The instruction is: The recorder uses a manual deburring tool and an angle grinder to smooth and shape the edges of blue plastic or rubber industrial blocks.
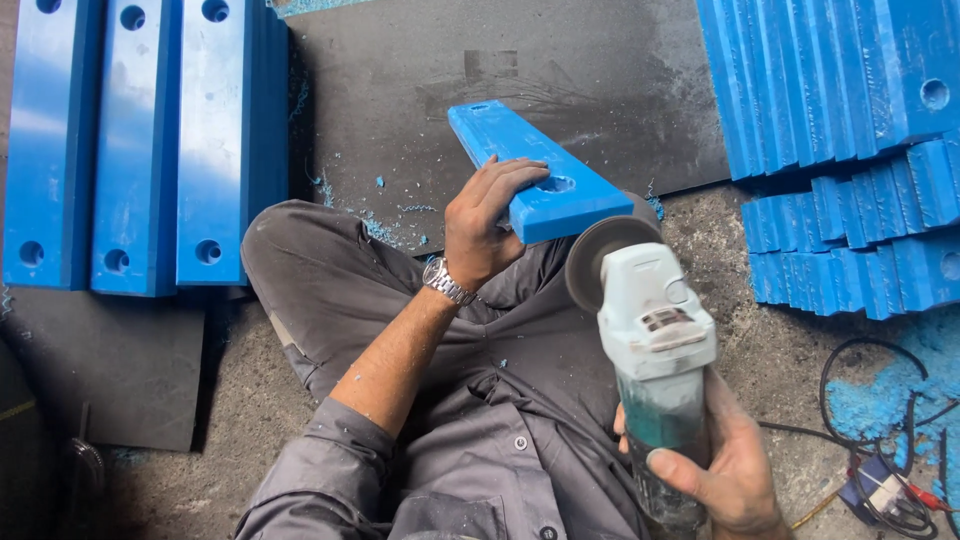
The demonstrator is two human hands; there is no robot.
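left hand (487, 222) outstretched, fingers curled; right hand (722, 462) low, in closed grip

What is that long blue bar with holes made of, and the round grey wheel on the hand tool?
The long blue bar looks like solid plastic: even colour, smooth matte faces, blue shavings scattered around. The round grey wheel on the pale grinder seems a gritty abrasive disc, dull and rough, though blur leaves that uncertain.

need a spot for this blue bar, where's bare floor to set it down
Bare dark mat between the left row of blue bars and the right stacks of blue bars. Crowded lower right: cables, blue shavings.
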